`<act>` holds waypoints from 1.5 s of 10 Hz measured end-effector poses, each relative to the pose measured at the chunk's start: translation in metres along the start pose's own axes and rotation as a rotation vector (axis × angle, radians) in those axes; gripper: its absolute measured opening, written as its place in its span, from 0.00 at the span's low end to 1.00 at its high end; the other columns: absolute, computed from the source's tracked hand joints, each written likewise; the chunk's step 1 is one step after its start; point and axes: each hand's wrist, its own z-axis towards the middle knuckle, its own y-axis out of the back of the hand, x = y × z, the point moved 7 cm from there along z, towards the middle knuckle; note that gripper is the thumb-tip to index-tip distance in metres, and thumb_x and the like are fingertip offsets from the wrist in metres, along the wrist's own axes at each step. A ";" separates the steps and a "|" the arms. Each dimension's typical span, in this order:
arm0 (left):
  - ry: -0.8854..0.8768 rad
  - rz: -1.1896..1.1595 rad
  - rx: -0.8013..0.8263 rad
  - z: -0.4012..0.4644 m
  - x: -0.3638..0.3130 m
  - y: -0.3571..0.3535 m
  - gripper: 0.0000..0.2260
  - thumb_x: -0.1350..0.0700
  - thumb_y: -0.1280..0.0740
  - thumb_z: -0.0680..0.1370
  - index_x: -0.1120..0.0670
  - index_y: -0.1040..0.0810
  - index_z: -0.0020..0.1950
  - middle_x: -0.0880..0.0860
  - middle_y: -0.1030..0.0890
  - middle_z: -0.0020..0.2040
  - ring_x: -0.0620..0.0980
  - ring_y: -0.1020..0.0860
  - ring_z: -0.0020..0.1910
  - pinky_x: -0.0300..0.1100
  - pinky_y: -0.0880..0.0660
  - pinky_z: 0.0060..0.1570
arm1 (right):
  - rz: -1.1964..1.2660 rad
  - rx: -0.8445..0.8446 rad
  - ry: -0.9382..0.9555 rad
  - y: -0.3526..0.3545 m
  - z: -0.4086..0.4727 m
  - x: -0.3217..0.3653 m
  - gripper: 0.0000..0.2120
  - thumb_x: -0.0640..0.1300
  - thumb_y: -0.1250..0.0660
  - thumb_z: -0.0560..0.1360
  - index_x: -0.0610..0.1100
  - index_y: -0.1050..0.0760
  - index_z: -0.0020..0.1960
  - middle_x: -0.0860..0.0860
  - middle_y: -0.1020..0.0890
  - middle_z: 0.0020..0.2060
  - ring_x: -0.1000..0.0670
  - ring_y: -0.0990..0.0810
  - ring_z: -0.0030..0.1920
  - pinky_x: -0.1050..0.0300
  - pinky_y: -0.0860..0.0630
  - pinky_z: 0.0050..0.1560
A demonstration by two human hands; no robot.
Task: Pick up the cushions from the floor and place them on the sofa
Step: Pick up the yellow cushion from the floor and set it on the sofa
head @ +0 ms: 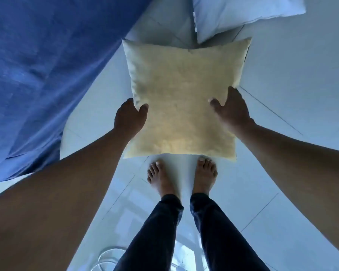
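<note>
A square cream-yellow cushion (184, 98) is held flat in front of me, above the tiled floor. My left hand (130, 116) grips its left edge, thumb on top. My right hand (231, 108) grips its right edge the same way. A white cushion (243, 14) lies on the floor at the top, partly behind the yellow one. Another white cushion (80, 130) lies on the floor by the sofa, partly hidden under my left arm. The sofa, draped in blue cloth (47, 65), fills the left side.
My bare feet (182, 177) stand on the white tiled floor (292, 85) just below the held cushion. A round glass object (110, 257) sits at the bottom edge, left of my legs.
</note>
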 end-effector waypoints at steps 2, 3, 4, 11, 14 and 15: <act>0.244 -0.327 0.017 0.065 0.038 -0.040 0.46 0.26 0.38 0.76 0.59 0.32 0.81 0.59 0.27 0.79 0.60 0.28 0.77 0.50 0.33 0.74 | 0.550 -0.021 -0.416 -0.040 0.063 -0.055 0.50 0.82 0.41 0.70 0.47 0.30 0.77 0.44 0.23 0.73 0.41 0.22 0.70 0.44 0.27 0.72; 0.368 -0.537 0.130 0.069 0.047 -0.057 0.49 0.21 0.35 0.67 0.55 0.25 0.75 0.54 0.19 0.69 0.57 0.20 0.67 0.49 0.26 0.69 | 0.543 0.289 -0.547 -0.108 0.051 -0.070 0.47 0.79 0.50 0.77 0.50 0.40 0.85 0.42 0.33 0.82 0.43 0.33 0.80 0.46 0.37 0.81; 0.341 -0.652 0.240 0.051 0.046 -0.063 0.39 0.24 0.29 0.59 0.48 0.15 0.60 0.52 0.12 0.59 0.56 0.14 0.59 0.54 0.19 0.65 | 0.765 0.176 -0.587 -0.170 -0.049 -0.109 0.25 0.45 0.56 0.91 0.40 0.50 0.87 0.44 0.44 0.86 0.46 0.47 0.86 0.50 0.51 0.86; 0.225 -0.832 0.136 -0.275 -0.019 0.177 0.18 0.26 0.29 0.70 0.38 0.13 0.47 0.38 0.10 0.43 0.42 0.12 0.45 0.41 0.21 0.43 | 0.842 0.018 -0.387 0.217 -0.249 0.050 0.53 0.81 0.27 0.51 0.45 0.17 0.64 0.46 0.12 0.56 0.43 0.12 0.55 0.44 0.17 0.62; 0.107 -0.965 -0.062 -0.418 -0.028 0.310 0.20 0.29 0.29 0.71 0.43 0.13 0.50 0.41 0.10 0.48 0.45 0.13 0.52 0.46 0.18 0.51 | 0.831 0.068 -0.107 0.323 -0.363 0.146 0.50 0.81 0.28 0.56 0.45 0.16 0.63 0.47 0.12 0.56 0.42 0.13 0.55 0.42 0.18 0.64; 0.099 -1.013 -0.124 -0.443 -0.020 0.329 0.22 0.30 0.30 0.72 0.46 0.12 0.52 0.45 0.09 0.51 0.49 0.13 0.55 0.51 0.18 0.58 | 0.819 0.103 -0.031 0.336 -0.378 0.175 0.47 0.82 0.28 0.57 0.47 0.15 0.61 0.47 0.11 0.56 0.43 0.13 0.55 0.42 0.17 0.63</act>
